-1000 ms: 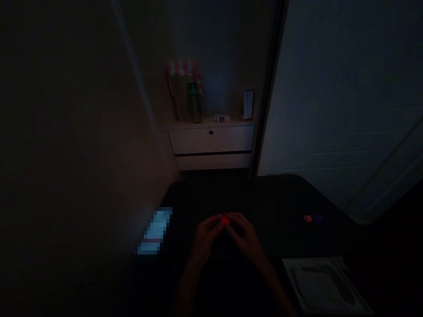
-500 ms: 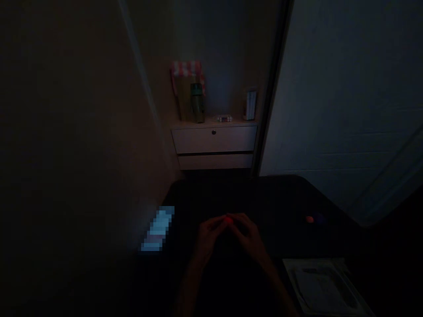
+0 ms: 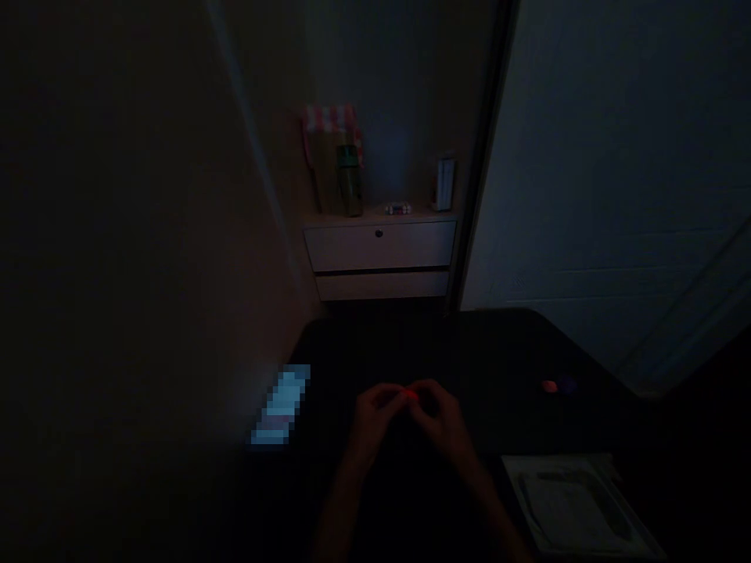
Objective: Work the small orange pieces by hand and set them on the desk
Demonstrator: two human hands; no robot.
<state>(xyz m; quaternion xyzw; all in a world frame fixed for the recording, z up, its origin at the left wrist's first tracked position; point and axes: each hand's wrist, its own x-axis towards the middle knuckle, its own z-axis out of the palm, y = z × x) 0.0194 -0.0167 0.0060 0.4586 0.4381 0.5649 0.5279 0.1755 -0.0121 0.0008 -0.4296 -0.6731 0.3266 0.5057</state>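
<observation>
Glowing in the dimness, a small red object (image 3: 412, 394) is sitting between the fingertips of the left hand (image 3: 374, 410) and the right hand (image 3: 441, 414), over the dark worktop (image 3: 469, 344); whether it is also touching the surface, the gloom is hiding. Judging by its size against the fingers, it is probably weighing very little. The darkness is leaving its stiffness and finish uncertain, though the glow is hinting at something translucent, perhaps with a firm shell. Being so small, it is seemingly calling for a fingertip pinch on opposite sides, with slipping looking a likelier risk than crushing. The left hand is holding it from the left, thumb and forefinger converging on it, and the right hand is mirroring that from the other side. Each grip is looking narrow, closing down to the object, but the exact contact of every finger is escaping view. Well apart to the right, a pinkish object (image 3: 550, 386) is lying just beside a purple object (image 3: 567, 384).
</observation>
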